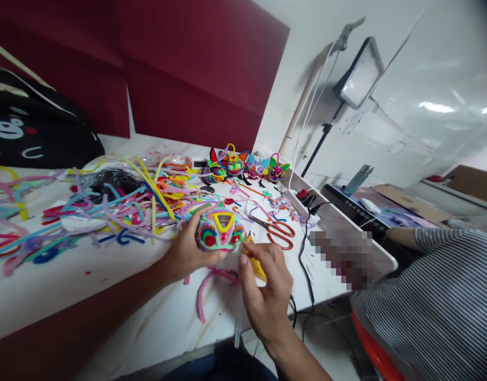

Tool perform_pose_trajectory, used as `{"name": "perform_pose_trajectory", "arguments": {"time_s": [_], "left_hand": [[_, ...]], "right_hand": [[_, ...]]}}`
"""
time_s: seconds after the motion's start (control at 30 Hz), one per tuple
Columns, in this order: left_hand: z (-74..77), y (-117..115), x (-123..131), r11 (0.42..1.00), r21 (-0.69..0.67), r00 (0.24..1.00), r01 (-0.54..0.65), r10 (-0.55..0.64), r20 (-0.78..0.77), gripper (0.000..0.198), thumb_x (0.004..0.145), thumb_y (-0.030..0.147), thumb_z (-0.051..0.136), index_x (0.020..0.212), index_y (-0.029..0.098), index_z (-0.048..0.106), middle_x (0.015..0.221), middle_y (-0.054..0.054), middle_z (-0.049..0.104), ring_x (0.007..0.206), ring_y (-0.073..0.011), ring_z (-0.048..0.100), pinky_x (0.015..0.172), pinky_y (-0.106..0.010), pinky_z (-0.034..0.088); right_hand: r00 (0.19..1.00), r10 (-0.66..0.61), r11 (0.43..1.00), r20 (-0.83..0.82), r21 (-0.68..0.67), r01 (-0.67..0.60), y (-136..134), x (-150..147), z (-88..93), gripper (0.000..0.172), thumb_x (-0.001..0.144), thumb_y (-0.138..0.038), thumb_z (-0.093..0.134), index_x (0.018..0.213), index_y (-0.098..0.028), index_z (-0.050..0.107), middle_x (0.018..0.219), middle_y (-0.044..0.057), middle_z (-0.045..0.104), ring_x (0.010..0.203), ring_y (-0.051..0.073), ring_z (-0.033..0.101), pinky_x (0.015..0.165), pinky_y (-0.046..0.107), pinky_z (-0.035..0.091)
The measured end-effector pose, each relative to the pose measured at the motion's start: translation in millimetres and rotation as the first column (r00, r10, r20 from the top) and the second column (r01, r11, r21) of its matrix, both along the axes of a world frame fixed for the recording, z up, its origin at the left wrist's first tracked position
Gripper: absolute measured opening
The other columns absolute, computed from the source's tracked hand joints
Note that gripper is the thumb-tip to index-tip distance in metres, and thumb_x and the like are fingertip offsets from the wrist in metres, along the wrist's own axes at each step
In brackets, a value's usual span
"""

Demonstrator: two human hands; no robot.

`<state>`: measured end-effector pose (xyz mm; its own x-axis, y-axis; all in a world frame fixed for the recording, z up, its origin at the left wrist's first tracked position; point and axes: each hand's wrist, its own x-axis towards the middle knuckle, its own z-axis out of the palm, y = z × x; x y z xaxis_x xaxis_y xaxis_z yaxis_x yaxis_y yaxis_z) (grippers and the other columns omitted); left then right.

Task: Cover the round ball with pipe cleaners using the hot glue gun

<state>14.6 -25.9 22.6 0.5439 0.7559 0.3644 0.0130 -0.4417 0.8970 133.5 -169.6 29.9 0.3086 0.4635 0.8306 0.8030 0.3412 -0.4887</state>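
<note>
My left hand is wrapped round the side of a colourful animal head made of fuzzy pipe cleaners, with red eyes and a yellow triangle on its forehead. My right hand is close to the head's right edge, thumb and forefinger pinched together. What sits between those fingertips is too small to make out. Behind this hand shows a yellow glue gun, partly hidden, with a clear glue stick reaching toward the table edge. Pink pipe cleaners lie below the head.
Orange-handled scissors lie beyond my right hand. Loose pipe cleaners cover the left of the table. Several finished animal heads stand at the back. A black cable runs along the right. A person in a striped shirt sits there.
</note>
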Motion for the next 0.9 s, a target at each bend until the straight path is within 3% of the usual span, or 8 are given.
{"name": "perform_pose_trajectory", "arguments": {"time_s": [0.13,0.33,0.47,0.77,0.9], "left_hand": [[-0.5,3.7,0.0,1.000,0.006,1.000,0.008,-0.008,0.012,0.089,0.059,0.036,0.084,0.137,0.023,0.042,0.141,-0.018,0.058,0.131,-0.0398,0.057,0.110,-0.053,0.049],[-2.9,12.2,-3.4,0.996,-0.070,0.995,0.049,-0.042,0.089,0.094,0.060,0.040,0.090,0.138,0.024,0.041,0.143,-0.018,0.058,0.131,-0.0398,0.057,0.111,-0.054,0.048],[2.7,17.7,-6.4,0.998,-0.068,0.995,0.008,-0.001,0.101,0.094,0.059,0.041,0.091,0.137,0.025,0.042,0.146,-0.017,0.055,0.134,-0.0392,0.055,0.114,-0.054,0.044],[1.2,38.6,-14.0,0.993,-0.015,0.989,-0.117,0.118,0.084,0.092,0.058,0.045,0.091,0.134,0.027,0.042,0.142,-0.014,0.055,0.134,-0.0387,0.054,0.117,-0.060,0.037],[2.6,38.9,-14.1,0.996,0.010,0.993,-0.091,0.090,0.077,0.092,0.059,0.048,0.090,0.135,0.028,0.041,0.139,-0.013,0.058,0.130,-0.0360,0.058,0.114,-0.056,0.043]], "right_hand": [[0.976,0.025,0.999,-0.215,-0.016,-0.029,5.3,2.3,3.8,0.014,0.093,-0.018,0.061,0.105,-0.020,0.067,0.099,0.005,0.063,0.097,0.019,0.060,0.084,0.034,0.048],[0.884,0.059,0.992,-0.464,-0.075,-0.106,12.8,8.5,6.4,0.023,0.088,-0.028,0.064,0.110,-0.022,0.065,0.111,0.006,0.063,0.103,0.021,0.060,0.088,0.037,0.048],[0.810,0.098,0.977,-0.578,-0.098,-0.188,17.1,20.9,5.3,0.026,0.086,-0.029,0.064,0.109,-0.019,0.065,0.111,0.008,0.066,0.100,0.022,0.062,0.086,0.038,0.050],[0.848,0.235,0.922,-0.475,-0.167,-0.350,33.4,49.4,27.6,0.029,0.081,-0.027,0.064,0.109,-0.020,0.067,0.110,0.008,0.071,0.101,0.023,0.067,0.085,0.039,0.052],[0.874,0.276,0.887,-0.399,-0.244,-0.392,53.5,50.3,35.8,0.037,0.075,-0.022,0.069,0.112,-0.021,0.067,0.118,0.009,0.070,0.108,0.025,0.066,0.092,0.043,0.051]]}}
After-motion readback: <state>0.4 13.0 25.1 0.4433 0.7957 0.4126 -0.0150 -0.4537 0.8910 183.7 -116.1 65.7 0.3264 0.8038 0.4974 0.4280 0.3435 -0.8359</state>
